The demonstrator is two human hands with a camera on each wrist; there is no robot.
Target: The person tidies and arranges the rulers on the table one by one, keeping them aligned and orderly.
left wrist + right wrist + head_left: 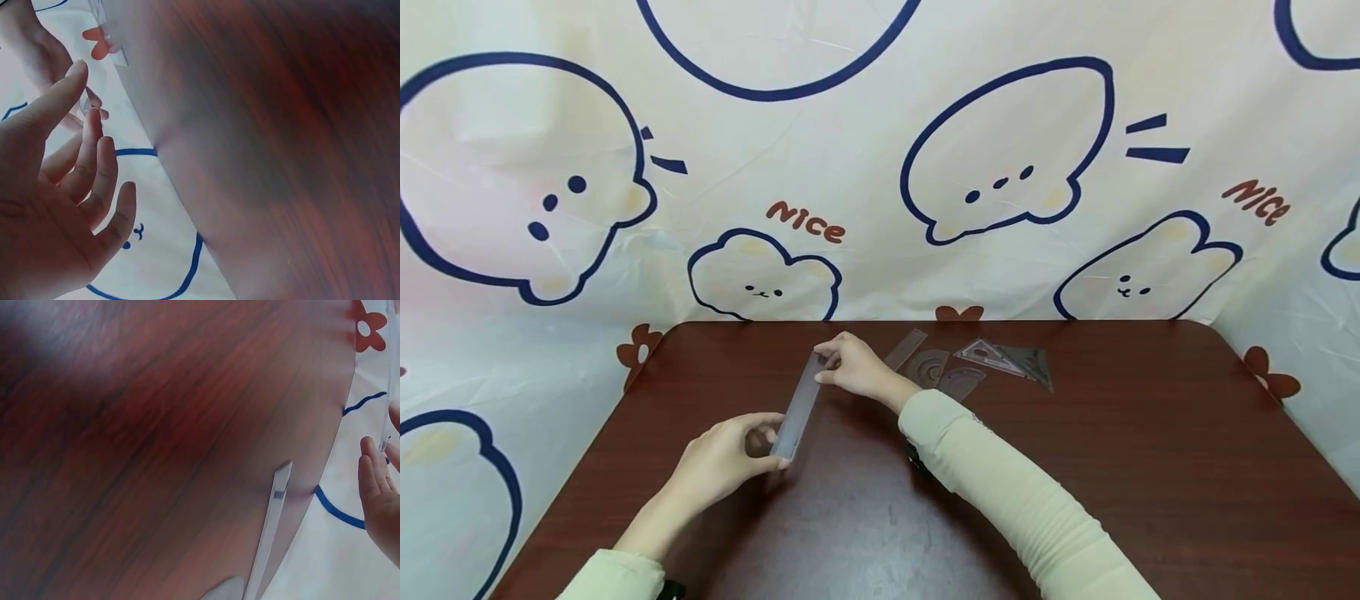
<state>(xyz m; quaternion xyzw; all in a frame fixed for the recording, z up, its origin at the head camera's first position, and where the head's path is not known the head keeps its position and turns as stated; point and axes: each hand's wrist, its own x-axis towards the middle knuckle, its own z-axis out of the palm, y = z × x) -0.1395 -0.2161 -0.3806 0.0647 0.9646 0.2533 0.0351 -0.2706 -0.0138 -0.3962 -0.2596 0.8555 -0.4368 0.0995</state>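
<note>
A long, clear plastic ruler is held tilted between both hands, one at each end. My left hand grips its near end, thumb at the lower corner and fingers at the side. At the far end, my right hand pinches it between thumb and fingers. In the left wrist view, the left hand fills the left side, its lower fingers spread, and only a sliver of the ruler shows beyond the fingertips. The ruler's thin edge appears at the right border of the right wrist view.
Behind the right hand, another clear ruler lies on the brown table. Beside it are two protractors, a clear set square and a darker set square. A printed cloth hangs behind the table's far edge.
</note>
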